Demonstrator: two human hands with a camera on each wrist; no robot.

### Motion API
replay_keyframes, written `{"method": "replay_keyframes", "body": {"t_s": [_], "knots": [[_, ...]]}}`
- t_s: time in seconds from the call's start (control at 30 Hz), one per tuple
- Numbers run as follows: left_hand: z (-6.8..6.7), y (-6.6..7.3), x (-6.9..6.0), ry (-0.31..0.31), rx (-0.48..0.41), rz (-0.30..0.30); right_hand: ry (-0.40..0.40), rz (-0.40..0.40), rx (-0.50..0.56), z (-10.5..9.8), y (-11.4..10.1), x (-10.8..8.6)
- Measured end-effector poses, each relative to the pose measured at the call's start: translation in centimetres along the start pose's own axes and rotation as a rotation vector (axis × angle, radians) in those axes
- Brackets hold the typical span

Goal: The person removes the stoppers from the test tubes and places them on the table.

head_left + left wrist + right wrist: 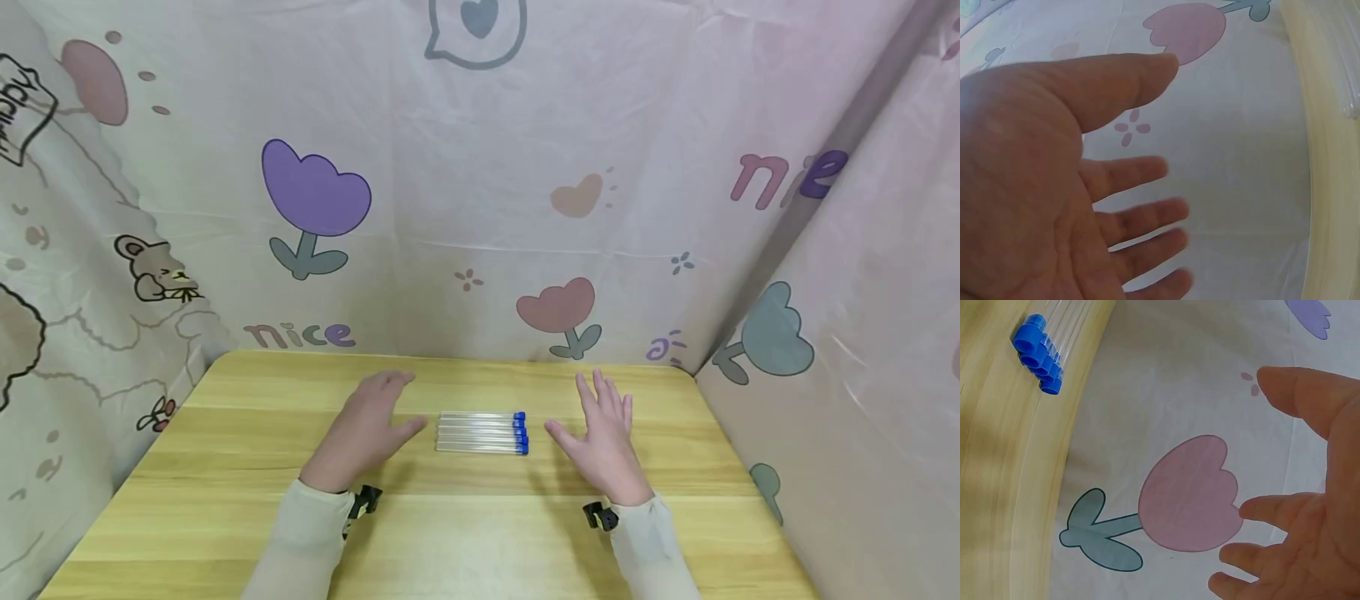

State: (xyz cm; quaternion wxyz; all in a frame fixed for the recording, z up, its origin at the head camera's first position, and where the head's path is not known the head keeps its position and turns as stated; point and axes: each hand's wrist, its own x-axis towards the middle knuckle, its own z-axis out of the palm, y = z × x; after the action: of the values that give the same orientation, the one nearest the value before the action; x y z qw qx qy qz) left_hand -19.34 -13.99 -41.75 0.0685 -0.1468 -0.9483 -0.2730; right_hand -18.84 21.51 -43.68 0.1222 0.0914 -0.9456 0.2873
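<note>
Several clear test tubes with blue caps (480, 433) lie side by side in a row on the wooden table, their capped ends to the right. Left of the row, my left hand (365, 433) is held over the table with thumb and fingers spread, touching nothing. On the other side my right hand (603, 437) hovers near the blue caps (1038, 353), fingers apart and nothing held. In the left wrist view, the tubes' clear rounded ends (1349, 94) show at the right edge, away from the fingers (1147, 219).
The wooden table (187, 500) ends at a printed curtain (450, 192) behind, with more curtain along the left and right sides. Each wrist wears a small black camera mount, seen at the left sleeve (365, 501) and the right sleeve (601, 516).
</note>
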Motion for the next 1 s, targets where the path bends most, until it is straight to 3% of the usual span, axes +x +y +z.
{"method": "replay_keyframes", "body": {"t_s": [0.23,0.4,0.8,1.0], "knots": [[0.7,0.5,0.2,-0.107,-0.008,-0.033,-0.024,-0.010,0.021,0.1,-0.1,0.0],[1.6,0.6,0.5,-0.140,0.008,-0.015,-0.083,0.008,0.020,0.2,-0.1,-0.1],[5.7,-0.9,1.4,-0.231,-0.031,0.041,-0.200,0.010,0.007,0.7,-0.7,-0.4],[7.2,-1.1,1.3,-0.248,-0.027,0.088,-0.180,-0.009,-0.007,0.7,-0.8,-0.4]]}}
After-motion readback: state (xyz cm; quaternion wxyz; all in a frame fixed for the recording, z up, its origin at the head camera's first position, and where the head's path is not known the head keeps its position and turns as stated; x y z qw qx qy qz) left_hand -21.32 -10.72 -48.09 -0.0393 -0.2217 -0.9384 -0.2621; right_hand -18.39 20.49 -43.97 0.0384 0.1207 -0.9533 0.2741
